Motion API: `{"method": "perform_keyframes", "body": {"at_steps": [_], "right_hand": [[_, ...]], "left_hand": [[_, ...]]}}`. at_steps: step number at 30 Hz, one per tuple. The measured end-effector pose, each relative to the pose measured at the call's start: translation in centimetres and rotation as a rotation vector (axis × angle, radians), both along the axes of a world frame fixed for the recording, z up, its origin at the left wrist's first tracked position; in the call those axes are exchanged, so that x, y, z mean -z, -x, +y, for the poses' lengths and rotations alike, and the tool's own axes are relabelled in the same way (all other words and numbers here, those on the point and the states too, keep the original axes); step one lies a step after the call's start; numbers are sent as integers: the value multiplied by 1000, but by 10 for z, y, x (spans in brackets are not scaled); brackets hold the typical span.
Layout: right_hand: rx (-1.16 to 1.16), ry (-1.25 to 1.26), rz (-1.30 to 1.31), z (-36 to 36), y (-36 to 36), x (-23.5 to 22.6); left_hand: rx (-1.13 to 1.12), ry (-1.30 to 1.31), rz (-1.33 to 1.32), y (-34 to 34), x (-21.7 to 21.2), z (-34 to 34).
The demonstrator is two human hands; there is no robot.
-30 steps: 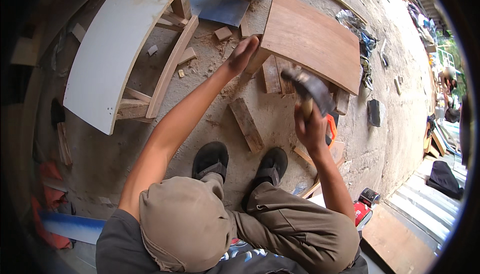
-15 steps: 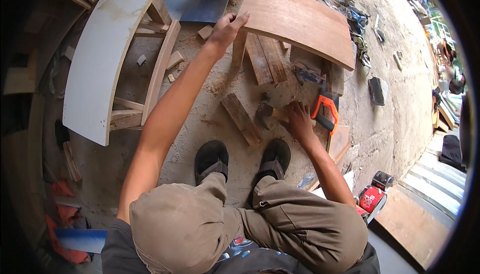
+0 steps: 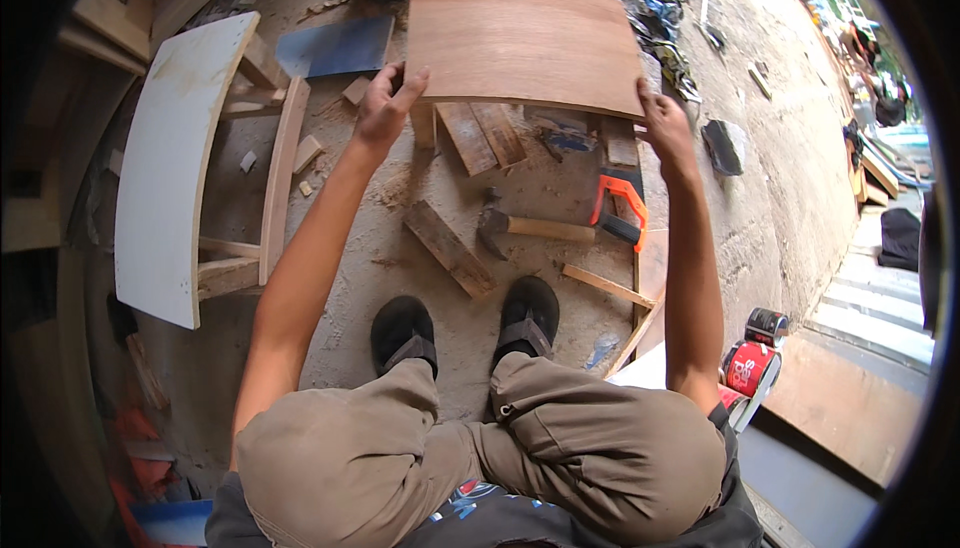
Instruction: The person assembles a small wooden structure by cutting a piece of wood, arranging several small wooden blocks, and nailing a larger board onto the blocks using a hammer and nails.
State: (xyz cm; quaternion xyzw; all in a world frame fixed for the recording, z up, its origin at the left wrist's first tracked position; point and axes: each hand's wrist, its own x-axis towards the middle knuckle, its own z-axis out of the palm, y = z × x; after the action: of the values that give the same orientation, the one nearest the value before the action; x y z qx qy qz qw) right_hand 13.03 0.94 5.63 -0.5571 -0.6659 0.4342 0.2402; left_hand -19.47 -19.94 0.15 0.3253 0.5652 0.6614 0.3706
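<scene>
A reddish-brown plywood board (image 3: 525,43) spans the space ahead of me, its long near edge toward me. My left hand (image 3: 385,108) grips its near left corner, thumb on top. At the opposite near corner, my right hand (image 3: 667,128) is closed on the board's edge. Below the left corner shows an upright wooden piece (image 3: 423,126); whether it bears the board is hard to see. A hammer (image 3: 545,229) with a wooden handle lies on the ground between my arms. Beside its handle end is a handsaw (image 3: 622,210) with an orange and black handle.
A white-topped wooden frame (image 3: 170,168) stands at the left, near a blue panel (image 3: 335,46). Offcuts, including a plank (image 3: 448,248), lie on the dusty ground. Red-labelled sanding rolls (image 3: 750,366) sit at the right, and a grey stone (image 3: 723,147) lies beyond my right hand.
My right hand has left the hammer, which now lies on the ground, and has taken hold of the board's right corner. My left hand has kept its grip on the left corner.
</scene>
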Motion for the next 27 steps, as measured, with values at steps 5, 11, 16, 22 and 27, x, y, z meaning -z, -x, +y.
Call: {"method": "perform_keyframes", "body": {"at_steps": [5,11,16,22,27], "right_hand": [[-26,-136,73,-5,8,22],[-19,-55,171,-2,5,30],[-40,-29,168,-3,7,22],[79,-711,-106,-14,3,17],[-238,-1017,260,-106,56,-20]], "left_hand": [[0,-3,-23,1,2,0],[38,23,-29,1,6,-6],[59,43,-72,-4,-6,-15],[-5,62,-73,-22,-4,-8],[-4,134,-39,-8,-5,-22]]}}
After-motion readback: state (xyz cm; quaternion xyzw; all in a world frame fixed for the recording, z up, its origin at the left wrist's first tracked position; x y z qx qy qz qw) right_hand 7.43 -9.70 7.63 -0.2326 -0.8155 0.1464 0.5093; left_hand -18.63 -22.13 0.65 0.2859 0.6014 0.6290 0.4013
